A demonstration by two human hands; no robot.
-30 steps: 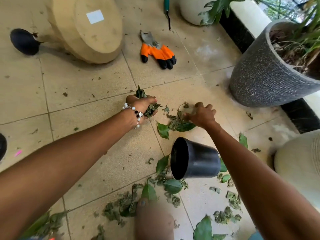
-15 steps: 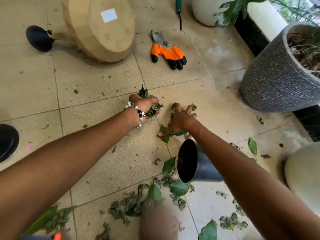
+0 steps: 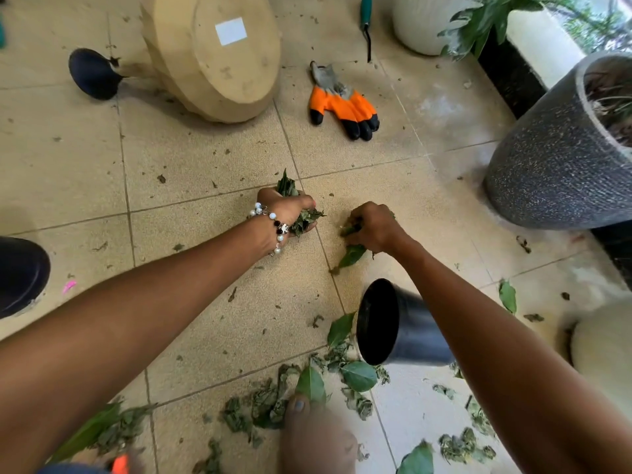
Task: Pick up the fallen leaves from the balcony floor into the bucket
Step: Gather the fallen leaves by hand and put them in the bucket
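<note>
Mid-frame: left hand (image 3: 285, 213) clenched around crumpled green leaves (image 3: 304, 218); right hand (image 3: 374, 227) grasping more. Tipped black plastic bucket (image 3: 393, 325) lower right of centre, on beige tiled floor (image 3: 205, 295).

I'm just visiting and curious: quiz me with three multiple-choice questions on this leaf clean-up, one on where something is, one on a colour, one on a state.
1. Where is the black bucket?
A. under the right forearm
B. beside the glove
C. on the stool

2. What colour is the glove mostly?
A. blue
B. orange and black
C. white

3. How does the bucket stand?
A. upright
B. upside down
C. tipped on its side

Answers: 1 A, the arm crosses over it; 2 B, orange palm, black fingertips; 3 C, its open mouth faces sideways.
</note>
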